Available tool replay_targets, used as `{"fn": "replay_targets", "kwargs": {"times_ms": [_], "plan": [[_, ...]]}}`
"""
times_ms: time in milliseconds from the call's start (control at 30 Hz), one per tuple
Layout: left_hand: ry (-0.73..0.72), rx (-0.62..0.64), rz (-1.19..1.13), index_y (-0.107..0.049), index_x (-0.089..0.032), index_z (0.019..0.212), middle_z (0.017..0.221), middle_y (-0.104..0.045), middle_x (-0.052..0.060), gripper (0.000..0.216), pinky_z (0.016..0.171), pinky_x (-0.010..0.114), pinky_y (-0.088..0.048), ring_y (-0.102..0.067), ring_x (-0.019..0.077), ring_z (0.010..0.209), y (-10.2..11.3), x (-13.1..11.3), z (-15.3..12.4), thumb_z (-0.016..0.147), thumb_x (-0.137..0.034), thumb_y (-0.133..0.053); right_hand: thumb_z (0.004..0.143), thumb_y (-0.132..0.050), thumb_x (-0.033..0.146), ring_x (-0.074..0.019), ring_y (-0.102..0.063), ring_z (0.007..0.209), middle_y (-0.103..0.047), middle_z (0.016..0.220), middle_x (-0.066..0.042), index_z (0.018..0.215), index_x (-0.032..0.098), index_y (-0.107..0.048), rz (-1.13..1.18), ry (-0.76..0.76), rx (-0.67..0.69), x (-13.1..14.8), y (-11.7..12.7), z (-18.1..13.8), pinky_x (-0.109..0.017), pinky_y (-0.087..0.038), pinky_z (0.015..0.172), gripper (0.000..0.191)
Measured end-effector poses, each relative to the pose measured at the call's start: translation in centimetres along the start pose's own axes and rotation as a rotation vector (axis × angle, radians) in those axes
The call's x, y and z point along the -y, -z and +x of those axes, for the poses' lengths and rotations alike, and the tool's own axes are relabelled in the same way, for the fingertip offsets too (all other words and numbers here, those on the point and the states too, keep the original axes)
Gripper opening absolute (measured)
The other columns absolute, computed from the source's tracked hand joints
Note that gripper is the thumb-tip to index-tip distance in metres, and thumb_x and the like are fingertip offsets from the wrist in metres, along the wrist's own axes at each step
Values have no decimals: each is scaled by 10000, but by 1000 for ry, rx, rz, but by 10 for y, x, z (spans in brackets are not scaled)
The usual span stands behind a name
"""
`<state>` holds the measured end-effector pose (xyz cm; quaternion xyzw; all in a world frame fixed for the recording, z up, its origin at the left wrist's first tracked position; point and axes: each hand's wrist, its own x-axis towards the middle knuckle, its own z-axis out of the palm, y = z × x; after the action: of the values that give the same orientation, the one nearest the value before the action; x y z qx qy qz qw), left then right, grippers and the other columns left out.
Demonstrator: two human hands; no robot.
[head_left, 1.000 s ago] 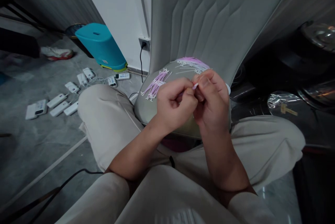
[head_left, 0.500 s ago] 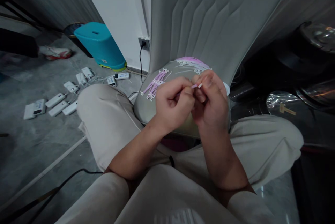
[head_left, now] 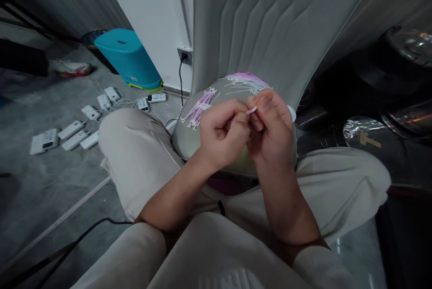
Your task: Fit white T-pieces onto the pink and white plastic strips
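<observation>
Above the chair seat (head_left: 184, 142), my two hands are close together. My left hand (head_left: 224, 133) is closed in a pinch around a thin purple stick (head_left: 249, 111), whose end sticks out toward the right. My right hand (head_left: 274, 129) is closed too, thumb against fingers, on a small white piece (head_left: 254, 109) that meets the stick's end; most of it is hidden by the fingertips. On the seat left of my hands lies a pile of purple sticks with white ends (head_left: 202, 105). Behind my hands is a second pile of pink and white sticks (head_left: 248, 81).
A padded grey chair back (head_left: 263, 19) rises behind the seat. Part of a round white thing (head_left: 292, 113) shows beyond my right hand. At left, several white power banks (head_left: 71, 130) with cables lie on the floor near a blue bin (head_left: 126, 57). A person's shoe (head_left: 72, 68) is farther off.
The white piece, earlier slightly apart from the purple stick's tip, now appears to meet it between my fingers. My hands have barely shifted.
</observation>
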<state>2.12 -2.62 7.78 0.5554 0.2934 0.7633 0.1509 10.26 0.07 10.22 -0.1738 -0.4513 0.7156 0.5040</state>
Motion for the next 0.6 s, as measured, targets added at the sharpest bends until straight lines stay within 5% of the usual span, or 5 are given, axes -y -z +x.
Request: {"fn": "replay_targets", "kwargs": {"times_ms": [600], "plan": [[-53, 2, -34, -566, -195, 693, 580, -528, -40, 276, 539, 185, -510, -619, 78, 570, -2, 0, 2, 965, -170, -523, 871, -722, 351, -59, -251, 442, -333, 511, 84, 643, 208, -620, 95, 26, 82, -1, 2, 2, -211, -285, 432, 289]]}}
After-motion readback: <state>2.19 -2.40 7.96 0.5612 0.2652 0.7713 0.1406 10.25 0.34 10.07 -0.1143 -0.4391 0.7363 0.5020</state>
